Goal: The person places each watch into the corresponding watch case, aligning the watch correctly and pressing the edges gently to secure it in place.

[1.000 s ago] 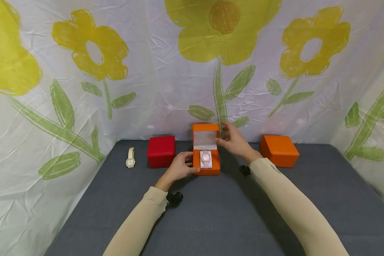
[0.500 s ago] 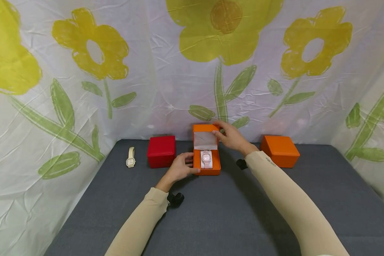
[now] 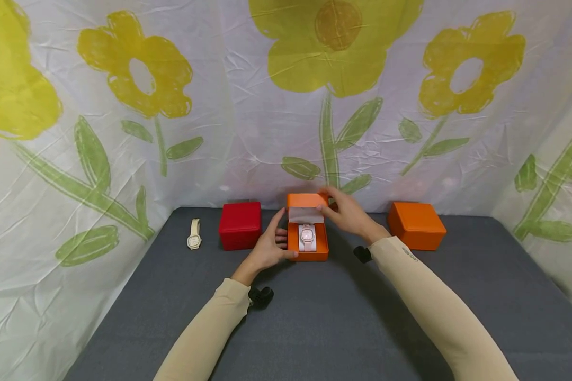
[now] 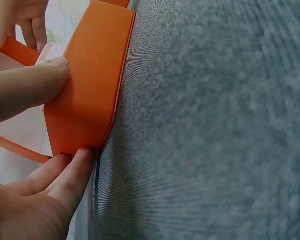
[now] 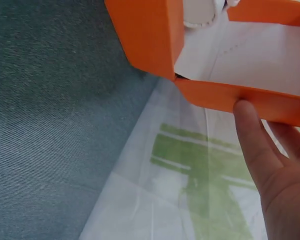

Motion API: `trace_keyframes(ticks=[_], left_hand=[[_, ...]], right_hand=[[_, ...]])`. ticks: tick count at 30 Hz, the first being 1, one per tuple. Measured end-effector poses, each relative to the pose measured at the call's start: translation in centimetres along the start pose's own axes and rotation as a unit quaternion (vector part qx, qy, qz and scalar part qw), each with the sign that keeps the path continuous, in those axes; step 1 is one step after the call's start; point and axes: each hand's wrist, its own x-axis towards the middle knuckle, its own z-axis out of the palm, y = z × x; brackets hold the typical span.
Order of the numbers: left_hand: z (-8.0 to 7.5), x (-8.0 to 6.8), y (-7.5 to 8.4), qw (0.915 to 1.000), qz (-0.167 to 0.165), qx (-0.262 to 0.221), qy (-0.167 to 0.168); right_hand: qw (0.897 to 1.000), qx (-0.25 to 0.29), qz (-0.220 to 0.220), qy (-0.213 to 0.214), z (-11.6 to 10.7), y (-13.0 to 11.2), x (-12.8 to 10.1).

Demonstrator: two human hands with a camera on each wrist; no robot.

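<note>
Fingers (image 3: 331, 207) of my right hand (image 3: 348, 214) gripped the half-lowered lid of the open orange square watch box (image 3: 307, 244) at frame centre, while my left hand (image 3: 267, 248) clasped its base.

Red box (image 3: 240, 225): closed, on the grey table surface (image 3: 314, 328), left of centre, near the back edge.
Cream watch (image 3: 194, 234): lies flat on the table, left of the red box, apart from it.
Closed orange box (image 3: 416, 224): right of centre, near the back edge.
Backdrop (image 3: 248, 121): creased white sheet printed with yellow flowers and green leaves, hanging behind and along both sides.
</note>
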Motion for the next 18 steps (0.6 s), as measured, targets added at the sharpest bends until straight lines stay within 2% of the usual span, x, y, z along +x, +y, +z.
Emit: trace_keyframes(ticks=[8,17,18], left_hand=[[-0.2,0.0,0.2,0.9999,0.004,0.006,-0.01],[0.2,-0.3,0.3,0.9994,-0.005,-0.034,0.005],[0.1,-0.6,0.8,0.9993,-0.005,-0.037,0.004]], right_hand=[[1.0,0.001,-0.001,-0.013,0.2,-0.5,-1.1],[1.0,-0.008,0.008,-0.011,1.1,-1.5,-2.6],[1.0,-0.01,0.007,-0.009,1.2,-1.6,-2.8]])
